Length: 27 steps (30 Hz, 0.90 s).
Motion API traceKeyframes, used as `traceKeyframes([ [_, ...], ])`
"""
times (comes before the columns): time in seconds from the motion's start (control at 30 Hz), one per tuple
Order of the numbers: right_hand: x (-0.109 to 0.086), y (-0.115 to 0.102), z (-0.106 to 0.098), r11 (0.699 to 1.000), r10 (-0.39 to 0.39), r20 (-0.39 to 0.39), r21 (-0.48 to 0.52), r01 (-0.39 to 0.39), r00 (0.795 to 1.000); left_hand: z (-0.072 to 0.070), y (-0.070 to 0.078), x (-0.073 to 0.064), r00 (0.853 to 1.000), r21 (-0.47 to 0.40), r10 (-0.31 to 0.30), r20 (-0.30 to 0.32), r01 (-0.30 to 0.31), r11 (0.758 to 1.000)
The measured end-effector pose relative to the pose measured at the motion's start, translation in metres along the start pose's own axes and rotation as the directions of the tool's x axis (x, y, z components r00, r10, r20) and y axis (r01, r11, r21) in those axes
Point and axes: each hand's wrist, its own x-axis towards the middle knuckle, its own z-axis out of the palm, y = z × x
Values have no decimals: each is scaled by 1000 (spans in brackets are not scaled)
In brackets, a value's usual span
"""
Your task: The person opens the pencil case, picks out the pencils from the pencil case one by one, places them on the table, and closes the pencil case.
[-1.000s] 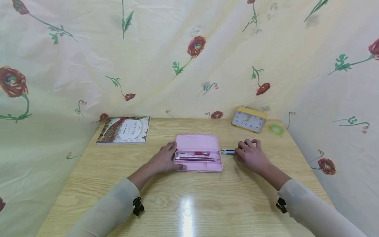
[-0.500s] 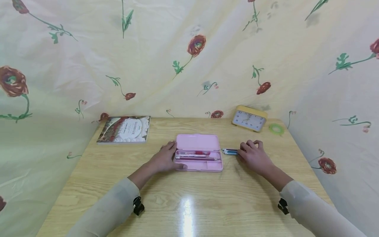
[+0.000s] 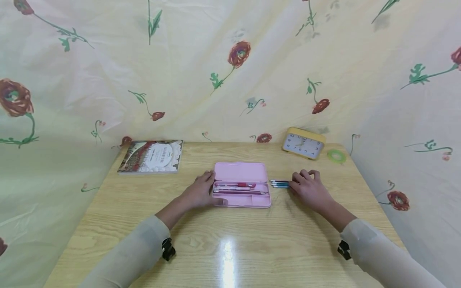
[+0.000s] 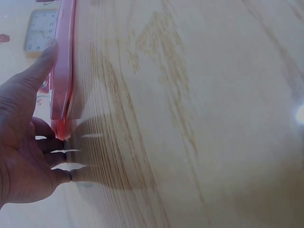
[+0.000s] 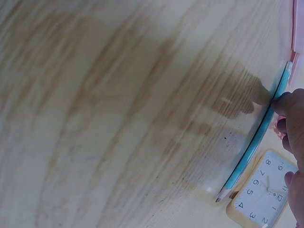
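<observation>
A small bunch of pencils (image 3: 279, 184), at least one of them teal, lies at 3 o'clock of the open pink pencil case (image 3: 261, 202), near ends just beside its right edge. The right hand (image 3: 307, 190) pinches the bunch with thumb and fingers drawn together, probably to keep it lined up; whether the pencils rest on the wood is hard to tell. In the right wrist view a sharpened tip points away from the case. At 9 o'clock the left hand (image 3: 199, 194) touches the case's end, fingers and thumb spread loosely rather than clenched, seemingly to steady it. The lid (image 3: 240, 172) is tipped back toward 12 o'clock, leaving the tray exposed; inside, a red-capped gel pen (image 3: 246, 185) and a dark red pencil (image 3: 237, 192) lie lengthwise, presumably because the long compartment suits them. Farther out, a yellow desk clock (image 3: 302, 145) leans back at 2 o'clock, with a green tape roll (image 3: 336, 161) beyond it, and a softcover book (image 3: 151, 158) lies flat toward 10 o'clock. The light wood-grain table (image 3: 273, 236) shines with a glare streak at 6 o'clock; cream cloth (image 3: 187, 80) printed with red poppies hangs around its far sides.
</observation>
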Motion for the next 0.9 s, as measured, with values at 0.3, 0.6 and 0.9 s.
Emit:
traceKeyframes([
  [0.3, 19, -16, -13, 996, -3, 36, 85, 0, 999, -1, -1, 0, 1000, -4, 9, -1, -9, 1000],
  [0.6, 47, -46, -16, 986, -99, -26, 129, 102, 995, 0, -3, 0, 1000, -7, 23, -2, -23, 1000],
  [0.9, 63, -67, -20, 971, -196, 63, 148, 185, 979, 1, -4, 2, 1000, -8, 19, -9, -19, 1000],
])
